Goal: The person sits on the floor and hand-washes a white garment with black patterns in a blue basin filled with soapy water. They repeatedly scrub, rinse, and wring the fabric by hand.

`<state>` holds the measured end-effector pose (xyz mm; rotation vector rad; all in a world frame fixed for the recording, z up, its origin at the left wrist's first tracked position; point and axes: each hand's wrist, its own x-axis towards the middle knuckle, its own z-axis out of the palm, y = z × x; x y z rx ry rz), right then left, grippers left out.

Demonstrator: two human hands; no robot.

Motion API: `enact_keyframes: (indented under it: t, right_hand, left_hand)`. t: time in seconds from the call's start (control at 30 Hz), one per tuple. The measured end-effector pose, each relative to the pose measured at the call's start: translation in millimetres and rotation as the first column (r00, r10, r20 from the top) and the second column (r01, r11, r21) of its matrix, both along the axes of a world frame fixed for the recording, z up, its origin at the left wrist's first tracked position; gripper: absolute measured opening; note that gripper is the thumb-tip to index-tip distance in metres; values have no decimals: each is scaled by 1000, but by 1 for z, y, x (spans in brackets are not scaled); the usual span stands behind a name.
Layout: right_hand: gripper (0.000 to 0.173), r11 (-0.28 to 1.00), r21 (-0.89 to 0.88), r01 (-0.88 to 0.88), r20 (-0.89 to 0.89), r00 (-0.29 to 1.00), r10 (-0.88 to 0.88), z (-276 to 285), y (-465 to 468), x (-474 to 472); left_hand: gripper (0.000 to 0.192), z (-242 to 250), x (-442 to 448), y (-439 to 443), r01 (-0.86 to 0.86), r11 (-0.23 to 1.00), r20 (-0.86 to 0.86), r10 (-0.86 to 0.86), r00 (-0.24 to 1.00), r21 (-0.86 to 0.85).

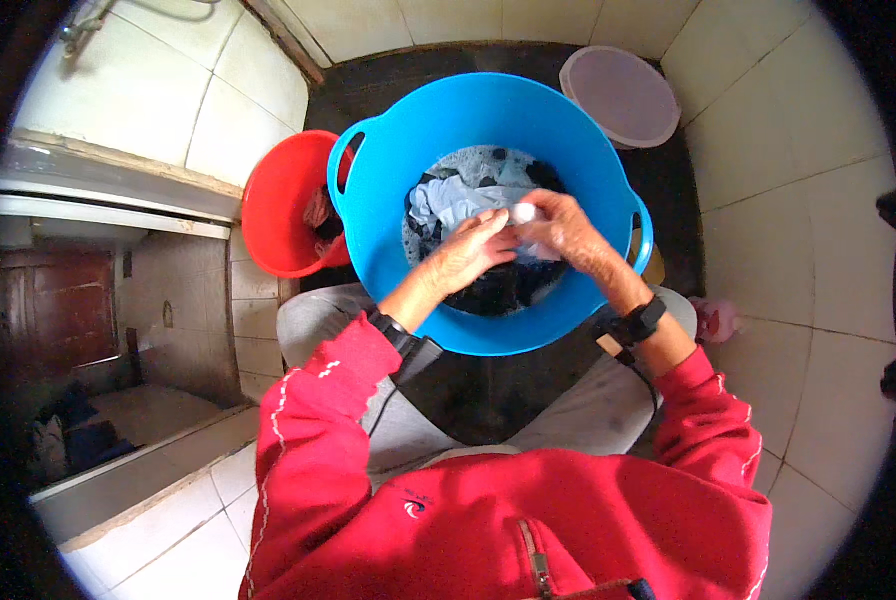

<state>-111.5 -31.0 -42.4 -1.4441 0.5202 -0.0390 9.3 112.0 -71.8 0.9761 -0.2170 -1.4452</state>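
Observation:
A large blue plastic tub (388, 157) with two handles stands between the knees, holding sudsy water and dark clothes (500, 289). Both hands are above its middle. My right hand (564, 229) is closed around a small white object (523, 213), perhaps a bar of soap, and some pale cloth. My left hand (474, 251) is at the pale wet garment (448, 199), close beside my right hand; its fingers are blurred, and whether they grip the cloth is not clear. The far end of the garment lies on the suds.
Left of the tub stands a red plastic bucket (275, 217) with cloth inside. A round pale lid or basin (620, 97) lies behind at the right. A pink item (716, 319) is by the right tiled wall (755, 247). A tiled wall also rises at the left.

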Motion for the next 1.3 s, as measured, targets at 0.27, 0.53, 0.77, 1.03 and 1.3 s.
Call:
enact_keyframes:
  t: [0.27,0.53,0.77,1.03,1.3]
  right_hand:
    - [15,969,180,172,123,973,-195,-26,20,-5]
    - [33,909,-396,128,113,989,-90,-65,44,3]
    - [13,984,119,130,82,987,-140,-90,47,10]
    - [18,953,92,288,120,947,-297,-95,50,14]
    - [15,966,-224,128,-11,991,-134,-89,43,5]
  left_hand:
    - [31,-49,9,26,-289,957,-195,278,941,-30]
    - [29,-44,1,37,-376,927,-270,365,891,12]
    - [34,-36,-6,38,-403,910,-132,414,901,101]
    - [31,-35,-10,39,-259,939,293,188,937,226]
    - [24,-43,-10,44,-273,914,927,-213,308,301]
